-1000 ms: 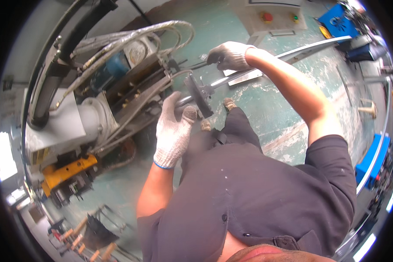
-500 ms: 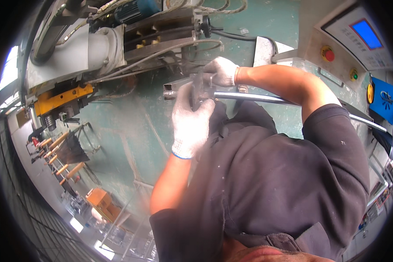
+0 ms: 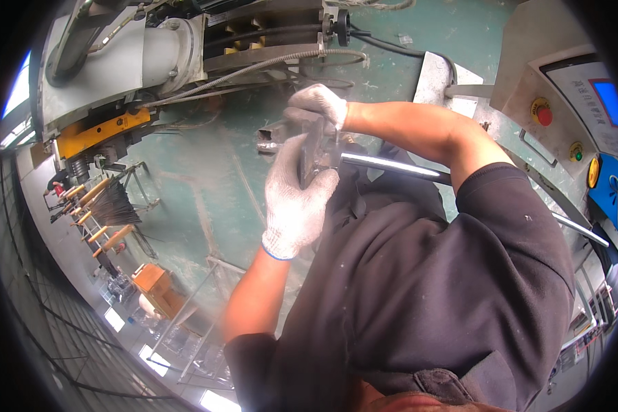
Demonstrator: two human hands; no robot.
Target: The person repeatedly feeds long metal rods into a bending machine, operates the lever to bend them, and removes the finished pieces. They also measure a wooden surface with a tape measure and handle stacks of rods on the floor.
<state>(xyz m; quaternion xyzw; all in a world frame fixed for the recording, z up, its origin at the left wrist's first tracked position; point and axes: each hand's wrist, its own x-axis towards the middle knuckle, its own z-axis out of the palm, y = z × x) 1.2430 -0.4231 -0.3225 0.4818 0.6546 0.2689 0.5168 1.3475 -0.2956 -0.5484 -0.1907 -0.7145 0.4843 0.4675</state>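
Both my hands wear white knitted gloves and meet at a dark metal block (image 3: 321, 152) in front of my body. My left hand (image 3: 294, 199) wraps its near left side, with the thumb along the near edge. My right hand (image 3: 321, 104) curls over the block's far end, its fingertips partly hidden. Beyond the block on the left, a square steel tube end (image 3: 272, 136) sticks out, a small metal piece beside it. From the block's right side a shiny metal rod (image 3: 395, 165) runs under my right forearm. How these parts join is hidden.
A large machine with a grey housing (image 3: 117, 58) and yellow bar (image 3: 106, 132) stands at far left. At right is a control cabinet with a red stop button (image 3: 543, 115). A rack of wooden-handled pieces (image 3: 99, 216) and an orange-brown box (image 3: 159, 285) lie left.
My right hand has moved left and curled further over the block's far end. My left hand stays on the block, a little lower. The whole view has shifted slightly.
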